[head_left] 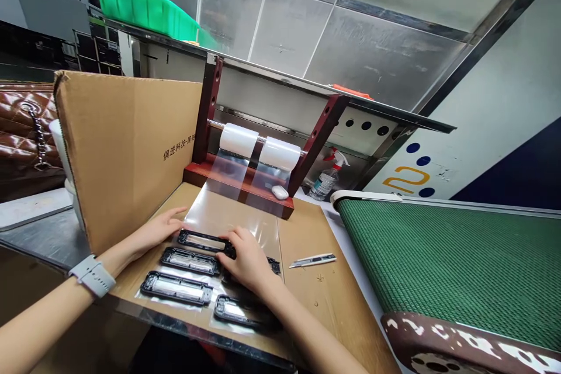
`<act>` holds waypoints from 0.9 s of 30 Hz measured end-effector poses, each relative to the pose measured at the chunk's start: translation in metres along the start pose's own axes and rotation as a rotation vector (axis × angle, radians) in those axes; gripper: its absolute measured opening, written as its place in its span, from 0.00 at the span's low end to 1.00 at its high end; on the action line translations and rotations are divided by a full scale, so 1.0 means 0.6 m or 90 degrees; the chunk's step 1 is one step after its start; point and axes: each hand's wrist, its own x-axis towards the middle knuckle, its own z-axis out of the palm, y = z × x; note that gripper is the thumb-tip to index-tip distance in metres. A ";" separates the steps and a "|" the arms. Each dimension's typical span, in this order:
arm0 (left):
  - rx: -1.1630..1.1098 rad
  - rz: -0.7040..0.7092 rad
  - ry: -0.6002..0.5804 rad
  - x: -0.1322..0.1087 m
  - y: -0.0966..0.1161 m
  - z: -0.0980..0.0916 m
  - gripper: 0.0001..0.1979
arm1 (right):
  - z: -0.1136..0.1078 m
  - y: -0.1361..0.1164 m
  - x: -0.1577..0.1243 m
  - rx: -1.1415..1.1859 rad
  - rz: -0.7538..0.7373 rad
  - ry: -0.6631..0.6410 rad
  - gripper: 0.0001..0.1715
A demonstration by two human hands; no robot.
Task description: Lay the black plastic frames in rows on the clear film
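Laying black plastic frames onto clear film — the step judged to be in hand is setting down the farthest frame of the group. Nearest the viewer, three frames already lie flat on the film: one at the front right (234, 310), one at the front left (176, 288) and one behind it (189, 261), each just beside the next. Beyond them, the top frame (202, 241) is held at both ends: the right hand (248, 258) covers its right end with a narrow grip, fingers curled over the edge, while the left hand (158, 227) rests nearly flat at its left end, fingertips touching; a grey wristband (93, 275) sits on that forearm. All of this lies on the clear film sheet (228, 216), which covers the table (315, 292). A utility knife (312, 260) lies to the right, apart from the frames. Farther back, two film rolls (258, 146) hang on a red-brown stand (245, 187), with a cardboard box (127, 146) on the left and a green conveyor belt (442, 263) on the right. The next move probably calls for squaring the held frame with its neighbours — then pressing it flat.
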 end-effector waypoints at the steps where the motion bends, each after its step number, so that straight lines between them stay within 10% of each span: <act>1: 0.000 -0.004 0.001 0.000 0.002 0.000 0.42 | 0.001 0.001 0.000 -0.003 0.001 0.001 0.17; 27: -0.033 -0.019 -0.021 -0.015 0.031 0.005 0.30 | 0.017 -0.001 0.012 -0.010 -0.015 -0.003 0.17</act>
